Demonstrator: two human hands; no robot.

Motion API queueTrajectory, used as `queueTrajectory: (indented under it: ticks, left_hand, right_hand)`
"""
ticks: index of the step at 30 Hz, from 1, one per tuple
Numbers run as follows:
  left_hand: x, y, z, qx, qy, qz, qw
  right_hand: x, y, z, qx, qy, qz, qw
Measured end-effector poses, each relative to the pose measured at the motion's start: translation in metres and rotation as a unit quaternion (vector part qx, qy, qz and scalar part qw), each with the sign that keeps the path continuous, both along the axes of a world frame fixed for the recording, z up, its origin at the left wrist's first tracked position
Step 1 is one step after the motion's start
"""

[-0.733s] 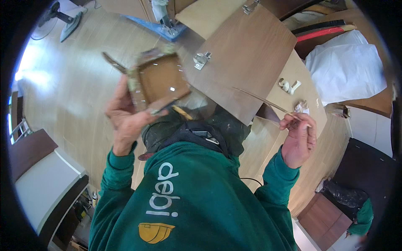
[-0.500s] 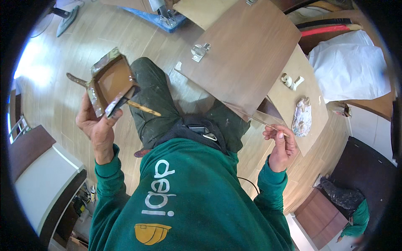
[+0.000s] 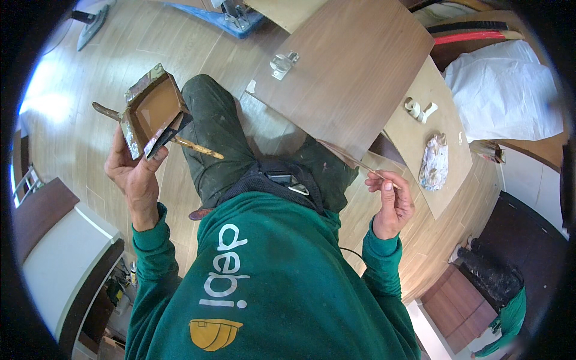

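My left hand (image 3: 133,179) grips a small, messy square container (image 3: 155,114) of brown liquid, with a short stick jutting out to the left and a yellowish stick (image 3: 198,147) to the right. My right hand (image 3: 391,201) pinches a long, thin stick (image 3: 354,160), possibly a fine brush; its far end reaches the near edge of a brown wood-grain board (image 3: 348,72), where the tip is hard to make out. A metal hinge (image 3: 283,65) sits on that board. On the beige board (image 3: 444,168) beside it lie white strips (image 3: 420,110) and a crumpled, stained white cloth (image 3: 434,162).
A white sheet (image 3: 501,90) covers stuff at upper right. A fan base (image 3: 91,29) stands upper left, a blue platform (image 3: 229,21) at the top. A cabinet (image 3: 69,270) is at lower left. Another person in green sleeves (image 3: 510,321) is low at the right, beside dark boards.
My left hand has moved left with the container, uncovering my trouser leg. My right hand has moved left and down with the thin stick. The other person has shifted slightly.
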State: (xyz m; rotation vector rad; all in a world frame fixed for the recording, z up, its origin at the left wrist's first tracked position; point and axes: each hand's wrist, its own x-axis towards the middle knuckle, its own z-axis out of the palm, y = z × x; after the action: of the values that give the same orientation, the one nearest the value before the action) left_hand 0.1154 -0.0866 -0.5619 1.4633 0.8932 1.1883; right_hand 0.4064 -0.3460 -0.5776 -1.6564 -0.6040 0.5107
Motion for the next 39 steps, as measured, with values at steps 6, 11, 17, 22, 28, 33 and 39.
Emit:
queueTrajectory:
  ticks: [6, 11, 17, 22, 28, 33, 39]
  left_hand:
    - [0.0026, -0.0007, 0.0014, -0.007, 0.007, -0.003, 1.000]
    - [0.0044, -0.0010, -0.0001, -0.009, 0.008, -0.003, 1.000]
    - [0.0047, -0.0025, -0.0010, -0.007, 0.021, -0.002, 1.000]
    - [0.0067, -0.0029, -0.0004, -0.006, 0.017, -0.006, 1.000]
    - [0.0074, -0.0025, -0.0001, -0.010, 0.005, -0.016, 1.000]
    - [0.0051, -0.0028, -0.0013, -0.010, 0.002, -0.015, 1.000]
    - [0.0054, -0.0024, -0.0033, -0.014, -0.002, -0.015, 1.000]
  right_hand:
    - [-0.0025, 0.0016, -0.0028, -0.002, -0.013, 0.001, 1.000]
    - [-0.0010, 0.0010, -0.0037, 0.006, -0.004, 0.006, 1.000]
    - [0.0004, -0.0017, -0.0030, -0.006, -0.003, 0.007, 1.000]
    - [0.0011, -0.0047, 0.0007, 0.005, -0.012, 0.003, 1.000]
    - [-0.0004, -0.0002, -0.0019, 0.005, -0.009, 0.012, 1.000]
    - [0.0017, -0.0005, -0.0030, 0.002, -0.001, 0.012, 1.000]
    - [0.0020, -0.0043, 0.0037, 0.000, -0.003, 0.009, 1.000]
